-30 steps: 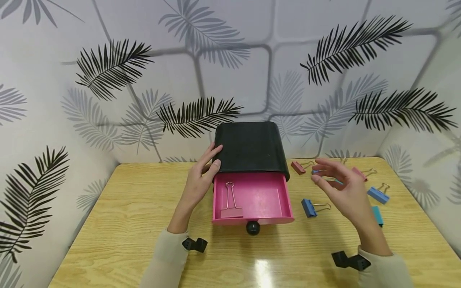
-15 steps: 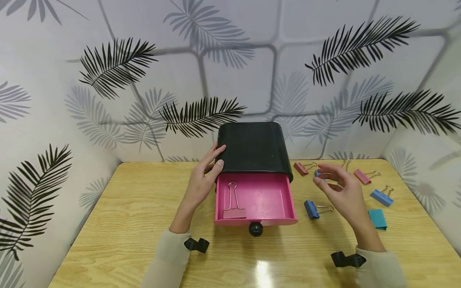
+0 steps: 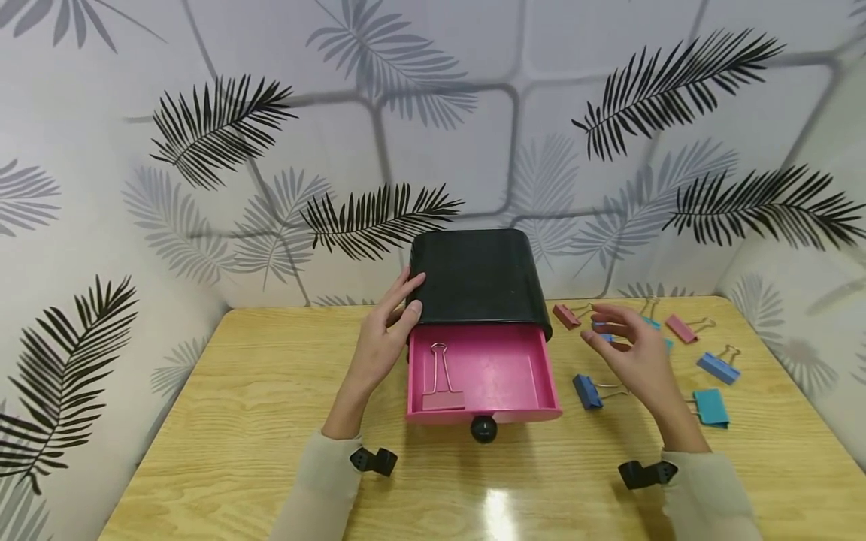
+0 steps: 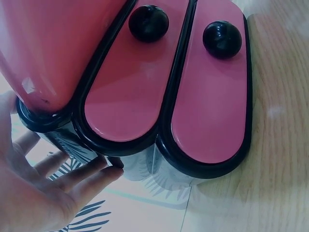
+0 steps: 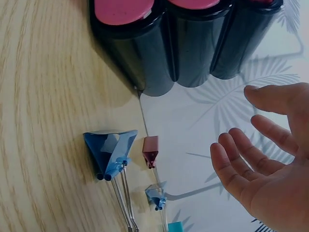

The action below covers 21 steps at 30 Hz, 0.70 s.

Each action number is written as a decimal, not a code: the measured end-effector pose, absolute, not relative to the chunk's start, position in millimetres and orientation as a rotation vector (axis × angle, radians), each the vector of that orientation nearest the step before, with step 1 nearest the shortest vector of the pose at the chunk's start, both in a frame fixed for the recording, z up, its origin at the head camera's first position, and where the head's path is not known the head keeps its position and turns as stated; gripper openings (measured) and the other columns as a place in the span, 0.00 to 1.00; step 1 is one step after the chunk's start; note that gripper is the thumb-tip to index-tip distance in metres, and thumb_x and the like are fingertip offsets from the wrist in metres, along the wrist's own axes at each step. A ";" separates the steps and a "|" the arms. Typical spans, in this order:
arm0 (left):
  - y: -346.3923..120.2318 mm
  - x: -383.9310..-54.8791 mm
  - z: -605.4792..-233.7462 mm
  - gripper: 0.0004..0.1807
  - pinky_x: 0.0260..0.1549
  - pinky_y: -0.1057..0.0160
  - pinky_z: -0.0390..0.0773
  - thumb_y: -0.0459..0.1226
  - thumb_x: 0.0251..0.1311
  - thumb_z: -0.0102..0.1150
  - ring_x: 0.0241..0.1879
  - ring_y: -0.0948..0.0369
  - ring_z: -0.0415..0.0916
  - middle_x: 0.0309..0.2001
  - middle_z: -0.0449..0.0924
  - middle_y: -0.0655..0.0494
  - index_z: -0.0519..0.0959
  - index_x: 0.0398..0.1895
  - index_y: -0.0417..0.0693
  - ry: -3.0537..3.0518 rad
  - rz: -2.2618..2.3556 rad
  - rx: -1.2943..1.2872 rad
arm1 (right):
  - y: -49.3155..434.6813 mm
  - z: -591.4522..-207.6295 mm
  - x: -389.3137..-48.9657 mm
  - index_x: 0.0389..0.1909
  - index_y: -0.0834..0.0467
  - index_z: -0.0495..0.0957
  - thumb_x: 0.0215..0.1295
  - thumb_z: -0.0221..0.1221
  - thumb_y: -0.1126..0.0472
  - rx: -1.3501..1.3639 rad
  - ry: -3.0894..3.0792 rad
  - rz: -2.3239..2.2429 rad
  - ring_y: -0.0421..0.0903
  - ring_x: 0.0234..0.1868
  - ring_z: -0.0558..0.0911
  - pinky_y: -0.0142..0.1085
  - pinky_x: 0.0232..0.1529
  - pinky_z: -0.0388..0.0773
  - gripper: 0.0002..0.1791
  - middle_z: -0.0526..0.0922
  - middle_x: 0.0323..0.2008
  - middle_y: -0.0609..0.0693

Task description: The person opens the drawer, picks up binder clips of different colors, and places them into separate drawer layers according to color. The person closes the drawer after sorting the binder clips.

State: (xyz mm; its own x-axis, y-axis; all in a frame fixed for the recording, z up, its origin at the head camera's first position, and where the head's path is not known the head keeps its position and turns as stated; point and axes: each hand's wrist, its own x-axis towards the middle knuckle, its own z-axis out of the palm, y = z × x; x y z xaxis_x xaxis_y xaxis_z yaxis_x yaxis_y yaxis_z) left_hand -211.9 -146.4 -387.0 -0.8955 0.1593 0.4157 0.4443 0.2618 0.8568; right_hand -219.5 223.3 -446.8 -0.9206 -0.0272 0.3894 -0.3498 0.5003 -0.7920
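Note:
A small black drawer cabinet (image 3: 476, 274) has its pink top drawer (image 3: 510, 364) pulled out by the round black knob (image 3: 483, 429)'s side. Inside, at the left, lies a pink binder clip (image 3: 443, 400) with its wire handle upward. My left hand (image 3: 379, 338) rests against the cabinet's left side, fingers spread along it in the left wrist view. To the right, my right hand (image 3: 639, 361) hovers over the scattered clips with bent, loose fingers and holds nothing. Nearest to it are a large blue binder clip (image 3: 587, 392) and a small pink binder clip (image 3: 567, 315).
Further right on the wooden table (image 3: 271, 406) lie a teal binder clip (image 3: 712, 408), a blue binder clip (image 3: 719, 367) and another pink binder clip (image 3: 682, 328). Other clips are partly hidden behind the right hand. A leaf-patterned wall (image 3: 446, 165) stands right behind the cabinet.
My right hand and forearm have shifted a little left, uncovering the teal clip beside the forearm. My left hand stays on the cabinet; the drawer and its clip look unchanged.

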 end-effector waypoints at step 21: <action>-145.6 -212.8 -387.2 0.25 0.67 0.43 0.67 0.34 0.76 0.49 0.77 0.49 0.57 0.79 0.56 0.42 0.70 0.73 0.38 -2.271 -1.701 -0.572 | 217.0 -461.5 -259.5 0.65 0.64 0.74 0.71 0.65 0.56 0.181 -2.577 1.349 0.64 0.53 0.82 0.47 0.47 0.81 0.27 0.80 0.57 0.68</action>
State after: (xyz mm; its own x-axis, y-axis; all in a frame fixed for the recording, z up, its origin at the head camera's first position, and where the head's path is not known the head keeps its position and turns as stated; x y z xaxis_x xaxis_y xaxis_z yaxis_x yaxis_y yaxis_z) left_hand -212.8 -145.6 -387.2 -0.8926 0.1613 0.4209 0.4493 0.2427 0.8598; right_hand -259.5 217.0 -461.5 -0.9667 -0.0040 0.2559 -0.2126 0.5692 -0.7942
